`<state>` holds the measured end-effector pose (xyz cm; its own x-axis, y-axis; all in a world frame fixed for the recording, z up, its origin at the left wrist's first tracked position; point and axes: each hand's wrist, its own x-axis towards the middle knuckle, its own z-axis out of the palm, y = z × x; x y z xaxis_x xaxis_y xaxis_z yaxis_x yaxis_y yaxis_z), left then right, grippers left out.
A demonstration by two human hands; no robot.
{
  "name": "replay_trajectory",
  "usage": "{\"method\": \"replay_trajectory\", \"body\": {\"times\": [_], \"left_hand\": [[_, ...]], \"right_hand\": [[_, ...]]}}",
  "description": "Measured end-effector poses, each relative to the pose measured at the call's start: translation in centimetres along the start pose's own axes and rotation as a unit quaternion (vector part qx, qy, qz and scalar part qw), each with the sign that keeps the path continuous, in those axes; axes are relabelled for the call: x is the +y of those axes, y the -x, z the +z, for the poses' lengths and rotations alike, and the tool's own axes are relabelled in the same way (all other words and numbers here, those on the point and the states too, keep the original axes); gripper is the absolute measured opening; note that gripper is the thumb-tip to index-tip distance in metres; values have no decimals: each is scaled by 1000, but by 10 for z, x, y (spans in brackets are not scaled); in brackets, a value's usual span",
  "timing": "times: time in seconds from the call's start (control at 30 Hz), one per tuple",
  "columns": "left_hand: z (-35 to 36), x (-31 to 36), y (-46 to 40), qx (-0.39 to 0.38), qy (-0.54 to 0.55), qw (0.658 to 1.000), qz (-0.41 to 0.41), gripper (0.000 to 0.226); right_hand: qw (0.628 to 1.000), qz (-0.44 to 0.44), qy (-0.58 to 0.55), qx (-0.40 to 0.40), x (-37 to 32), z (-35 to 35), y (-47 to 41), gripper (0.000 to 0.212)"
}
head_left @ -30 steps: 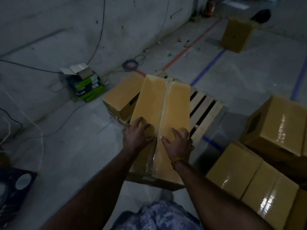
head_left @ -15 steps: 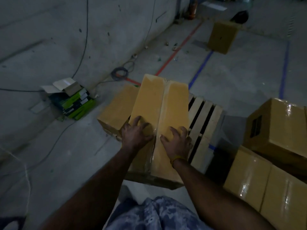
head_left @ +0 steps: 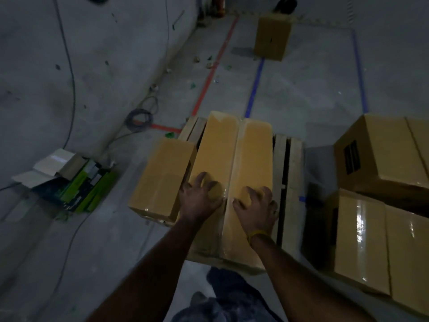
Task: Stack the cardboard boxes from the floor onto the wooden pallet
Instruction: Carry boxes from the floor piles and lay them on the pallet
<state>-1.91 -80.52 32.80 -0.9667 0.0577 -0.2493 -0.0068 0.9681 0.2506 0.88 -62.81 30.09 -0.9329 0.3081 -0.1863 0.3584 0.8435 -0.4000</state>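
Both hands rest on top of the long cardboard box (head_left: 232,159) lying on the wooden pallet (head_left: 292,173). The left hand (head_left: 199,201) and right hand (head_left: 257,205) lie either side of its taped centre seam, fingers spread and bent, pressing on the flaps. A second box (head_left: 160,180) sits on the pallet, touching the first on its left. To the right, stacked boxes (head_left: 380,228) stand on the floor (head_left: 301,89). A lone box (head_left: 271,38) stands far off beyond the pallet.
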Motion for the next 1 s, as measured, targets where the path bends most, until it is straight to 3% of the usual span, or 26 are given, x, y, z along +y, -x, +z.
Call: {"method": "replay_trajectory", "body": {"times": [0.43, 0.73, 1.0], "left_hand": [[73, -62, -147, -31, 22, 999, -12, 72], [224, -159, -250, 5, 23, 1000, 14, 61], [323, -240, -308, 7, 39, 999, 1, 57]], "right_hand": [[999, 26, -10, -16, -16, 123, -126, 75], [1000, 29, 10, -4, -12, 297, -197, 65], [999, 36, 14, -16, -15, 432, -230, 71]]}}
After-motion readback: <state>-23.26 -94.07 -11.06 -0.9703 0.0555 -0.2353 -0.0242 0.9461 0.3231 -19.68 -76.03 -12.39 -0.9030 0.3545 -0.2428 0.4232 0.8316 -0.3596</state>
